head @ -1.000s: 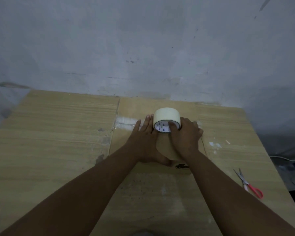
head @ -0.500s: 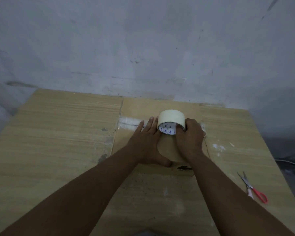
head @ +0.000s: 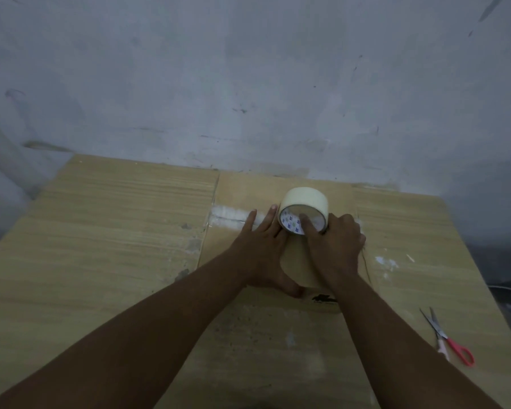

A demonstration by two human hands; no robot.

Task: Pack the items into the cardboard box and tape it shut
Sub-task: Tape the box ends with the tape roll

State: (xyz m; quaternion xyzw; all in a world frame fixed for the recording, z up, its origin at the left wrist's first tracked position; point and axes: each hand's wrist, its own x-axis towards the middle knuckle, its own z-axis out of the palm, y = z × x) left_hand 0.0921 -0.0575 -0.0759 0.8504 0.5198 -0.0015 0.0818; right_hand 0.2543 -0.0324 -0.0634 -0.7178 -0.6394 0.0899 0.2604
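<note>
A closed cardboard box (head: 242, 190) lies flat in the middle of the table, its top the same tan as the wood. A cream roll of tape (head: 304, 203) stands on edge on the box top. My right hand (head: 334, 246) grips the roll, one finger through its core. A strip of tan tape (head: 300, 264) runs from the roll toward me along the box top. My left hand (head: 264, 249) lies flat on the box beside the strip, fingers spread, thumb at the strip's near end.
Red-handled scissors (head: 446, 338) lie on the table (head: 86, 261) near its right edge. A grey wall (head: 248, 84) stands right behind the table. White residue marks show on the box's far left part.
My right hand has pushed the tape roll a little farther away along the box top, lengthening the strip. My left hand has stayed pressed on the box.
</note>
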